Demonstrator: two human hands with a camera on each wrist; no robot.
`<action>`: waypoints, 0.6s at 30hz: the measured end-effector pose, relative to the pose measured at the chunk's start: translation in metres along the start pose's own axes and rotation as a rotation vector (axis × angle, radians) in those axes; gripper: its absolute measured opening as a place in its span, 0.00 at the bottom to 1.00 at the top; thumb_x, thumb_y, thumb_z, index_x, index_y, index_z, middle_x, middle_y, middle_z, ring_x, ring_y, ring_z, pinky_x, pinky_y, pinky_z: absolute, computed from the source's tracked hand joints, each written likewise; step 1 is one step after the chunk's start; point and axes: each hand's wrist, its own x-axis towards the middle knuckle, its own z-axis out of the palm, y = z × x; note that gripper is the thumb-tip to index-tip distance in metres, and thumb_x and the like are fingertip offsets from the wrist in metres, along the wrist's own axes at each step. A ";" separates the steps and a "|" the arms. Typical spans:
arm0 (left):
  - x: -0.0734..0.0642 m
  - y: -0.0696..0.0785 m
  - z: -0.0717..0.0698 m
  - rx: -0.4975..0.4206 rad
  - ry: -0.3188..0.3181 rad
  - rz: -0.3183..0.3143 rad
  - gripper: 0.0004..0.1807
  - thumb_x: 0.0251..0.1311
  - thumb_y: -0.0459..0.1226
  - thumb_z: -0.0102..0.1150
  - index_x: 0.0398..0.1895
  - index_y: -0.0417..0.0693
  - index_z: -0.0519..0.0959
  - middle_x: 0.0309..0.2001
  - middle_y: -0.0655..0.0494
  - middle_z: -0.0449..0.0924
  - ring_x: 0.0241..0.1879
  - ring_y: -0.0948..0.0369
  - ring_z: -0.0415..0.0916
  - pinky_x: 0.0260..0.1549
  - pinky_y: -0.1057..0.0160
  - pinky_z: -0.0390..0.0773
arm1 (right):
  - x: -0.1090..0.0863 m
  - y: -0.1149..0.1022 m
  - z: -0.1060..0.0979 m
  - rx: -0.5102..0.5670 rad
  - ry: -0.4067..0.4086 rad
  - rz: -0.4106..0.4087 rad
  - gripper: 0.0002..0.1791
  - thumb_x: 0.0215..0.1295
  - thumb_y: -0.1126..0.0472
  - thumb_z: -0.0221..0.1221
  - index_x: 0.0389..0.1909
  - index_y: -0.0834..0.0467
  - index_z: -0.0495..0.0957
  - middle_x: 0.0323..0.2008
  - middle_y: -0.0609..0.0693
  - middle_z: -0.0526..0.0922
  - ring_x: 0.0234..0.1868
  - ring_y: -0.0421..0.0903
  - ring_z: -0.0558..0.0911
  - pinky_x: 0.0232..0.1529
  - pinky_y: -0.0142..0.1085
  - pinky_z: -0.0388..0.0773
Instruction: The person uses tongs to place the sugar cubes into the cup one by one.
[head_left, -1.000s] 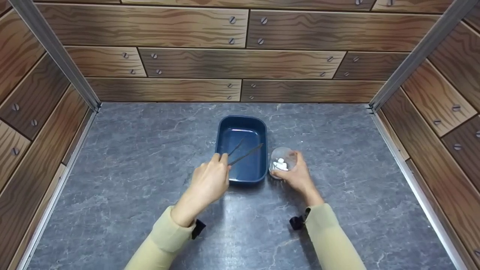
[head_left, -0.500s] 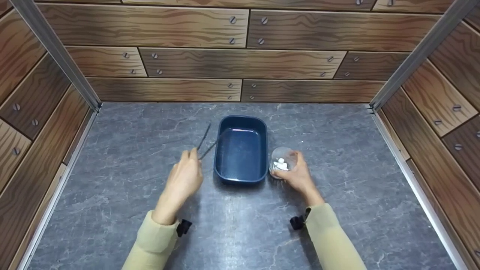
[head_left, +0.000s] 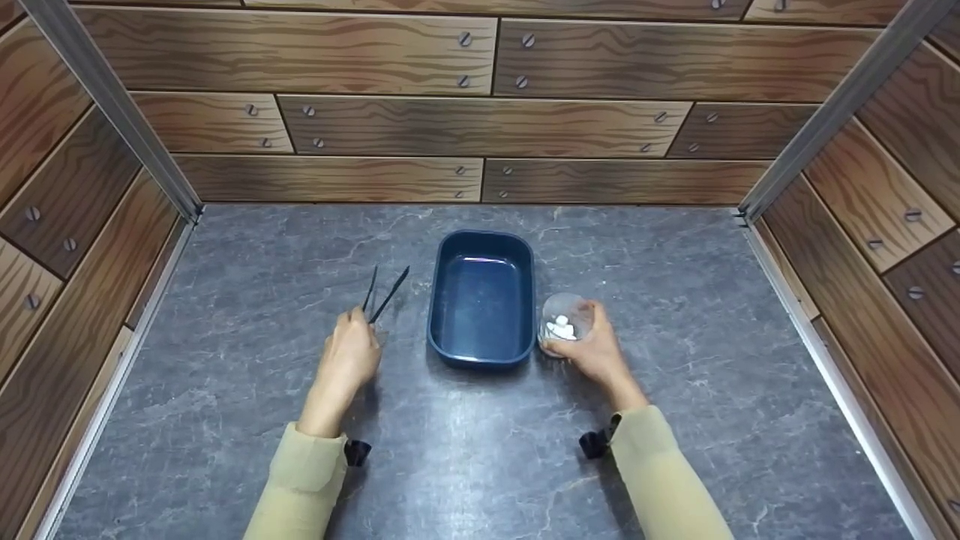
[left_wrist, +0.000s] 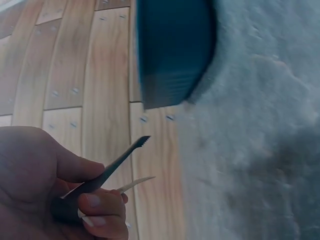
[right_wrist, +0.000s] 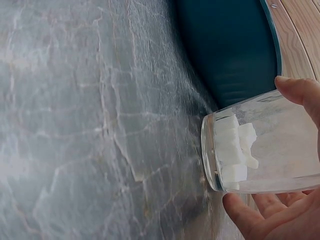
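My left hand grips dark tongs above the table, left of the blue container. Their two arms stand apart, with nothing between the tips; one serrated tip shows in the left wrist view. To the right of the container, my right hand holds a clear glass upright on the table, thumb on one side and fingers on the other. Several white, cube-like lumps lie at the bottom of the glass. The deep blue rectangular container stands between the hands, its bottom bare.
The grey marbled tabletop reaches back to a wall with a wood-plank pattern. Similar side walls with metal corner strips bound it left and right. The glass stands close against the container's right side.
My left hand has moved left with the tongs, from over the container to the table beside it. My right hand, the glass and the container have stayed in place.
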 end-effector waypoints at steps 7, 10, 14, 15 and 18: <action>0.003 -0.009 0.008 0.025 -0.018 -0.005 0.19 0.70 0.31 0.45 0.55 0.21 0.68 0.47 0.25 0.72 0.44 0.31 0.75 0.44 0.39 0.74 | 0.000 0.000 -0.001 0.003 -0.011 0.011 0.55 0.40 0.59 0.79 0.68 0.65 0.56 0.64 0.66 0.65 0.68 0.60 0.62 0.69 0.50 0.53; 0.003 -0.011 0.011 0.050 -0.032 -0.008 0.17 0.70 0.31 0.45 0.52 0.21 0.69 0.45 0.26 0.72 0.42 0.32 0.75 0.43 0.39 0.74 | 0.000 -0.001 -0.001 0.000 -0.011 0.008 0.54 0.40 0.59 0.78 0.67 0.64 0.57 0.64 0.67 0.65 0.68 0.60 0.62 0.69 0.51 0.53; 0.002 -0.012 0.013 0.069 -0.053 -0.020 0.17 0.71 0.31 0.44 0.52 0.21 0.69 0.46 0.26 0.72 0.43 0.32 0.75 0.44 0.38 0.73 | 0.000 -0.001 -0.001 -0.007 -0.009 0.010 0.54 0.41 0.59 0.78 0.67 0.64 0.57 0.64 0.67 0.65 0.68 0.61 0.62 0.69 0.51 0.53; 0.002 -0.012 0.013 0.070 -0.057 -0.021 0.17 0.70 0.31 0.44 0.52 0.21 0.69 0.46 0.26 0.72 0.44 0.32 0.75 0.44 0.37 0.73 | 0.000 -0.001 -0.001 -0.009 -0.007 0.012 0.54 0.40 0.59 0.78 0.67 0.64 0.57 0.64 0.67 0.65 0.68 0.61 0.63 0.69 0.51 0.53; 0.002 -0.014 0.015 0.067 -0.060 -0.027 0.16 0.69 0.31 0.44 0.50 0.22 0.70 0.45 0.26 0.73 0.44 0.32 0.75 0.45 0.37 0.72 | 0.000 0.000 -0.001 -0.013 -0.007 0.016 0.55 0.40 0.59 0.79 0.68 0.64 0.56 0.64 0.67 0.65 0.67 0.61 0.63 0.69 0.51 0.54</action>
